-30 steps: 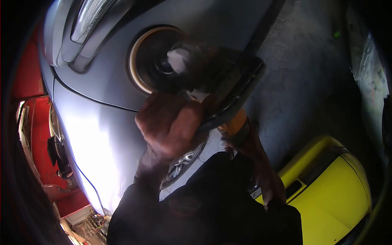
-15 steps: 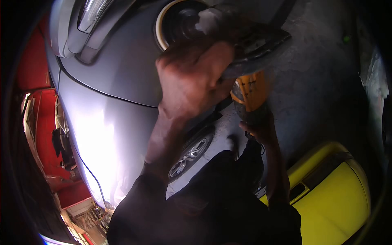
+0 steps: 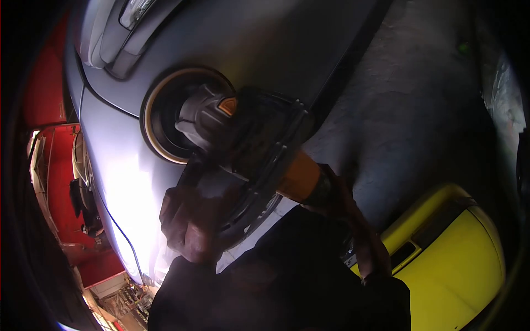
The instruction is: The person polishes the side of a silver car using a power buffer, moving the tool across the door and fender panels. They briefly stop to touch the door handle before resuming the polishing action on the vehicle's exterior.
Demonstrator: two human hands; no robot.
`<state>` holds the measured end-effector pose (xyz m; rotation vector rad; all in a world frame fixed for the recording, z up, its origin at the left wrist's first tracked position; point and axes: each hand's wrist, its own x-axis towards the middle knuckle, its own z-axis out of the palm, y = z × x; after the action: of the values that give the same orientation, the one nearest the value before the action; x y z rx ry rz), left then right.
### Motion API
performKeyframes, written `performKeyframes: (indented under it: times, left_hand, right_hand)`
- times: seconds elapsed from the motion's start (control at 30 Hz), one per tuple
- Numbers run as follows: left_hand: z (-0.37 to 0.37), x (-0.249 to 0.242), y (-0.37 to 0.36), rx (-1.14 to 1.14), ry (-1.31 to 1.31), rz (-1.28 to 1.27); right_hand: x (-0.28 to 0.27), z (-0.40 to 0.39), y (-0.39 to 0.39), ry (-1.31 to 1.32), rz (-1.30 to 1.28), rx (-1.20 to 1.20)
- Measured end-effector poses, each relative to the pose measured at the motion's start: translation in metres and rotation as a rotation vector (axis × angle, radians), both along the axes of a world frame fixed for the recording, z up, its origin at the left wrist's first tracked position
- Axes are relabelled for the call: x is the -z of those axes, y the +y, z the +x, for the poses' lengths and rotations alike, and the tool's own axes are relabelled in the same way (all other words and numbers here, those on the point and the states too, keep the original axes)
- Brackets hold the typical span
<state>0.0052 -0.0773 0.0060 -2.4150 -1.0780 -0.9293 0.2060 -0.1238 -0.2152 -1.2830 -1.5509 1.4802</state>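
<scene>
A power polisher (image 3: 201, 121) with a grey head and an orange-and-black body is in front of me. Its round pad (image 3: 148, 124) lies against the grey car bumper (image 3: 287, 38). My left hand (image 3: 193, 226) is closed around the dark front handle, low and to the left of the polisher's body. At the rear end, beyond the orange section, my right hand (image 3: 345, 204) wraps the tool; shadow hides part of its fingers.
A headlight (image 3: 132, 14) is at the upper left, above the pad. A glossy car panel (image 3: 121, 171) reflects bright light. To the lower right stands a yellow car part (image 3: 458, 276). Red structures (image 3: 47, 99) line the left side; grey floor (image 3: 397, 110) extends to the right.
The polisher has moved down and left across the bumper, and its body now tilts differently. My left hand came down with the handle, while my right hand moved slightly left and stayed on the rear.
</scene>
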Motion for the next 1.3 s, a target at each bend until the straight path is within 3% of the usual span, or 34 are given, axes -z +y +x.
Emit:
performKeyframes:
  times: [0.1,0.2,0.23,0.33,0.4,0.5,0.57,0.63,0.8,0.87,0.93,1.03,1.1,1.2,1.23,1.3]
  left_hand:
    - [0.028,0.011,0.037,0.038,0.030,0.002]
    - [0.067,0.024,0.094,0.093,0.086,0.003]
    - [0.080,0.032,0.114,0.124,0.048,-0.015]
    - [0.126,0.046,0.176,0.198,-0.003,-0.083]
    - [0.156,0.051,0.213,0.203,-0.007,-0.017]
    - [0.184,0.043,0.240,0.139,0.162,-0.241]
    - [0.190,0.048,0.246,0.222,0.085,-0.203]
    - [0.185,0.052,0.239,0.170,0.119,-0.237]
    - [0.133,0.071,0.167,0.104,0.140,-0.126]
    - [0.099,0.075,0.133,0.139,0.101,-0.103]
    - [0.067,0.069,0.102,0.171,0.078,-0.059]
    - [0.016,0.052,0.061,0.150,0.108,-0.135]
    - [-0.015,0.040,0.038,0.125,0.141,-0.198]
    - [-0.050,0.025,0.016,0.097,0.185,-0.304]
    - [-0.058,0.023,0.011,0.091,0.202,-0.336]
    - [-0.069,0.021,0.008,0.089,0.221,-0.389]
  right_hand:
    - [0.016,0.005,0.006,0.058,-0.042,0.150]
    - [0.003,0.026,0.038,0.175,-0.282,0.243]
    - [0.015,0.030,0.044,0.136,0.006,0.356]
    - [0.044,0.049,0.085,0.214,0.034,0.432]
    - [0.041,0.063,0.112,0.314,-0.024,0.452]
    - [0.050,0.075,0.140,0.510,-0.116,0.489]
    - [0.048,0.079,0.143,0.567,-0.185,0.464]
    - [0.050,0.079,0.135,0.586,-0.253,0.428]
    - [0.075,0.034,0.064,0.339,-0.137,0.412]
    - [0.056,0.006,0.034,0.311,-0.132,0.380]
    - [0.052,-0.025,0.002,0.305,-0.327,0.272]
    - [0.073,-0.077,-0.047,0.310,-0.440,0.138]
    - [0.084,-0.107,-0.081,0.430,-0.584,0.195]
    - [0.032,-0.123,-0.088,0.495,-0.589,0.162]
    - [0.035,-0.128,-0.088,0.411,-0.585,0.021]
    - [0.033,-0.143,-0.092,0.424,-0.552,0.020]
